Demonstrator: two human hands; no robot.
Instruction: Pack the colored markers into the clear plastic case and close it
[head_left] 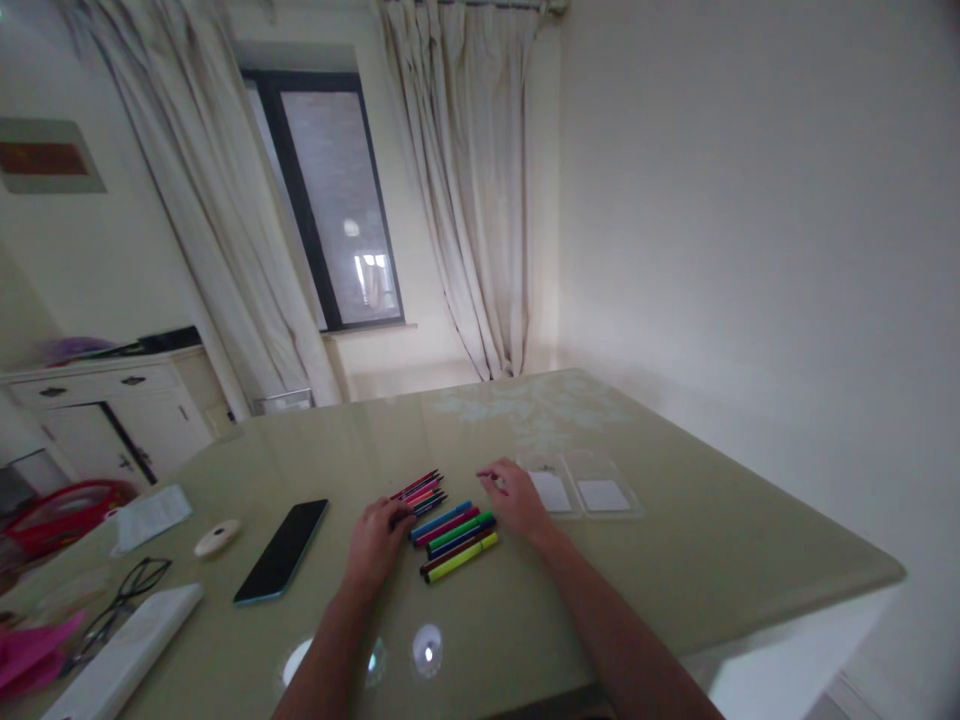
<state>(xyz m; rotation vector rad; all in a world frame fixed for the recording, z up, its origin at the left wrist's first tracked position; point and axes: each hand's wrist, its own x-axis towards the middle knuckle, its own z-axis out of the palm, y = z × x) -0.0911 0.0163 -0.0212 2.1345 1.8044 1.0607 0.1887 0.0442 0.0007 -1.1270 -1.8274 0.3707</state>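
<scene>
Several thick felt-tip markers [454,540] in blue, magenta, green, dark and yellow lie side by side on the table. Beyond them is a group of thinner felt-tip pens [421,488], red, pink, orange and dark. My left hand [377,542] rests at the near left ends of the thin pens, its fingers curled against a dark one. To the right of the pens, my right hand [516,497] hovers over or rests on the tabletop, thumb and forefinger apart. Behind its wrist lies an opened clear plastic case [606,495] with white inserts.
The table [720,530] has a glossy cover. Left of my hands are a black phone [285,550], a white oval object [217,538], glasses [124,600], a long white box [127,660] and a pink piece [34,655]. A red basket [67,515] stands beyond the left edge.
</scene>
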